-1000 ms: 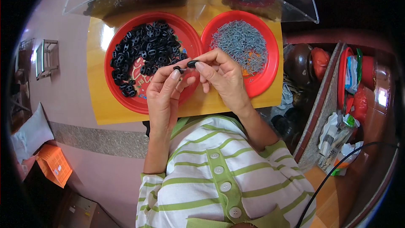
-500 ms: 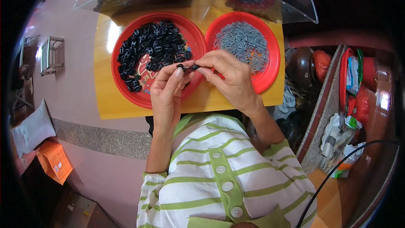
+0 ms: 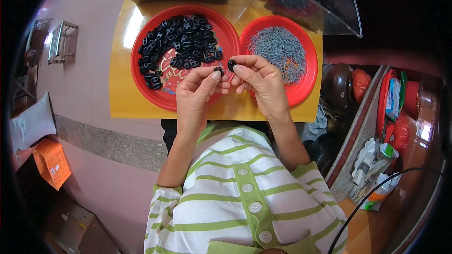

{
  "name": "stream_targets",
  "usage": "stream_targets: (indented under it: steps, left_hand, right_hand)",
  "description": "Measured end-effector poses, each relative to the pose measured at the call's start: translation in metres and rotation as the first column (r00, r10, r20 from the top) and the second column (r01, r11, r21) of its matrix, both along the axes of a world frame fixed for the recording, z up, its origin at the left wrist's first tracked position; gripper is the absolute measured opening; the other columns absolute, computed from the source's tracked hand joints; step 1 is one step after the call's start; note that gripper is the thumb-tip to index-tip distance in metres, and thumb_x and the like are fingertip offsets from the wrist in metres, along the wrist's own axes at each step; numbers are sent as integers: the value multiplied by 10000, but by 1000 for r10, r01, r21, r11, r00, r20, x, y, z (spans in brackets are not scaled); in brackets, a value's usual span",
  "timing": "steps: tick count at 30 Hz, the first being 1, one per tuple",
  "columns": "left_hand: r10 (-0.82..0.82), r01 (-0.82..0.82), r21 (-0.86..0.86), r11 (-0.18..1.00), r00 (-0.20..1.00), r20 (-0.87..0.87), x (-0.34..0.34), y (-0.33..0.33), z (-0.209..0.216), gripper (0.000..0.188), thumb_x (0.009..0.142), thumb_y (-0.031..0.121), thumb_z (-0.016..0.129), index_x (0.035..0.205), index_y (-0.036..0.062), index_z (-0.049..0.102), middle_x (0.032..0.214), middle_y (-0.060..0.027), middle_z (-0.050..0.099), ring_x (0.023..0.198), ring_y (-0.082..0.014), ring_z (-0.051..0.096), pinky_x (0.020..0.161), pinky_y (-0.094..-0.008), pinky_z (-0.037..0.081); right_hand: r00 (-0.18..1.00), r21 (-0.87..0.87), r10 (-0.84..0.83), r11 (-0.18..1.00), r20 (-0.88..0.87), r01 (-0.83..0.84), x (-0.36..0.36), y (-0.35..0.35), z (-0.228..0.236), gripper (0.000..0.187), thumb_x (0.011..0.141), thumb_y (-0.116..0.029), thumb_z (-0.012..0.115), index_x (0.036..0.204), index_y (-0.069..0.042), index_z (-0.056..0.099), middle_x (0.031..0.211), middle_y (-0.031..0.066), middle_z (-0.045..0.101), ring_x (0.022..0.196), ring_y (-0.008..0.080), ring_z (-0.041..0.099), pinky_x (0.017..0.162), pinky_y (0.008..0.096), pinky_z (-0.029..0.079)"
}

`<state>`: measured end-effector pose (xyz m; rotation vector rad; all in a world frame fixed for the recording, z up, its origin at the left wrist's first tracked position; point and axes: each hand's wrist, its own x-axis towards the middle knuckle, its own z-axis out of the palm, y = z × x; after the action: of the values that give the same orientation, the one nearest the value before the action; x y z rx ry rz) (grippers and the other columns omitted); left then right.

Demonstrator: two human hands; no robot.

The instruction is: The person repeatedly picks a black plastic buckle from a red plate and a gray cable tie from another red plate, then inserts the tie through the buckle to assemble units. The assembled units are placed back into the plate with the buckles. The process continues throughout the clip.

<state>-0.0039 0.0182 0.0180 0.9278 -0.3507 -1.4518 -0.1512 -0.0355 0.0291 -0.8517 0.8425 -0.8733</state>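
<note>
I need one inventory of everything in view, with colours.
Table: one, yellow, centre
Larger round tray: one, red, table's left
Smaller round tray: one, red, table's right
Two-hole oval pieces: many, black, larger tray
Screw-like pins: many, grey, smaller tray
Clear bins: two, transparent, table's far edge
Metal rack: one, silver, far left
Cushion: one, whitish, left
Basket: one, orange, lower left
Jar: one, brown, right
Packages: several, mixed colours, right, uncountable
Cable: one, black, lower right
Striped shirt: one, white-green, bottom
Left hand: one, bare, larger tray's edge, pinching a black piece
Right hand: one, bare, smaller tray's edge, pinching another piece
</note>
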Motion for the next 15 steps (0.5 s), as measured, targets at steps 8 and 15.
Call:
stream_targets:
  steps: [8, 15]
  left_hand:
    - [35, -35, -5, 999, 998, 45, -1, 1, 0, 114, 878, 51, 589, 959, -26, 610, 838, -104, 663, 738, -145, 651, 663, -252, 529]
    - [58, -55, -29, 998, 993, 103, -2, 1, -2, 108, 876, 47, 591, 952, -25, 618, 833, -97, 663, 737, -136, 646, 659, -239, 525]
  right_hand:
    - [1000, -49, 5, 999, -11, -5, 4, 4, 2, 251, 875, -105, 614, 1091, 16, 572, 836, 76, 660, 689, 111, 644, 531, 193, 503]
    - [986, -198, -54, 980, -155, 23, 8, 10, 5, 215, 875, -67, 608, 1077, 2, 588, 909, 54, 662, 734, 93, 638, 559, 190, 506]
